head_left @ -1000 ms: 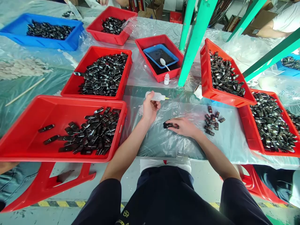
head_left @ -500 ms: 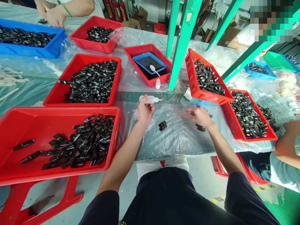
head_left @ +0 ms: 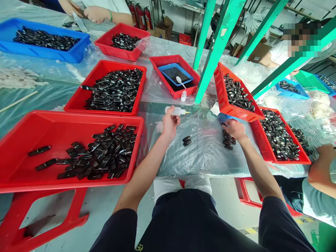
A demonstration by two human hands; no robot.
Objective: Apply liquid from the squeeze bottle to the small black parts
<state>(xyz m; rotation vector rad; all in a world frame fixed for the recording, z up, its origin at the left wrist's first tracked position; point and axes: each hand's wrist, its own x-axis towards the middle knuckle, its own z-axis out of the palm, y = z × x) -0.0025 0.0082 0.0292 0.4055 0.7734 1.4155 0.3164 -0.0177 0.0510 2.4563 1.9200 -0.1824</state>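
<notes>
Two black pieces (head_left: 187,140) lie back from the table's (head_left: 181,164) front edge. The right hand (head_left: 234,128) is at a black pile (head_left: 228,142); I can't tell if its fingers pinch. The left hand (head_left: 170,125) wraps its fingers round a white bottle (head_left: 178,111).

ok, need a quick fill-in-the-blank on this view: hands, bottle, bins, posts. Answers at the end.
1. The left hand holds a bottle with a ____ tip.
2. The right hand is at a loose pile of parts coloured ____.
3. The spoon rests on a tray that sits inside a bin coloured ____.
4. The posts are painted ____.

Missing words: yellow; black; red; green.
</notes>
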